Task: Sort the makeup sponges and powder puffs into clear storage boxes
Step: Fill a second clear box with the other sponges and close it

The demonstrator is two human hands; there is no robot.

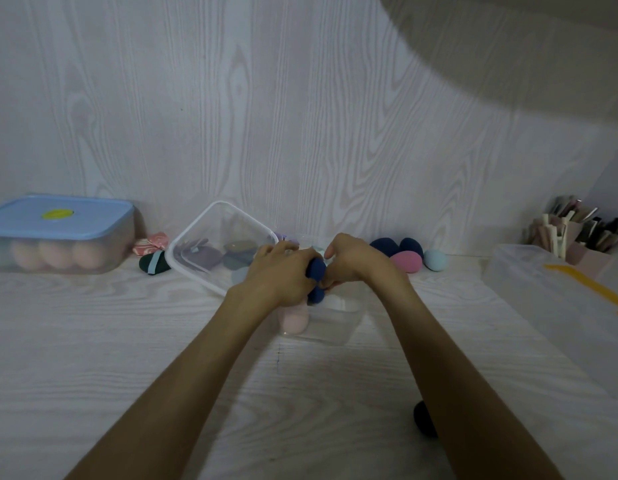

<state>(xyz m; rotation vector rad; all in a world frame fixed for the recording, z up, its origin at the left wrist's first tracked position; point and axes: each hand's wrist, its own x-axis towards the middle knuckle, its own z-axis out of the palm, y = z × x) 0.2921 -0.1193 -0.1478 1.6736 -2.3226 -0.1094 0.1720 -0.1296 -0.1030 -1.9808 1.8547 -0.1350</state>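
My left hand (283, 271) and my right hand (352, 261) meet over a small clear box (338, 323) at the table's middle. Both grip navy sponges (317, 280) between them. A pale pink sponge (295, 318) stands inside that box. Left of it a larger clear box (196, 233) is tilted and holds several dark powder puffs (203, 256). By the wall on the right lie two navy sponges (387, 245), a pink sponge (406, 262) and a light blue sponge (435, 259). A dark green puff (154, 263) and a pink patterned puff (151, 244) lie left of the tilted box.
A blue-lidded box (58, 233) with peach sponges stands far left. A frosted lid or bin (557, 306) with yellow marks is at the right, with a holder of tools (577, 233) behind it. A dark object (425, 419) sits under my right forearm.
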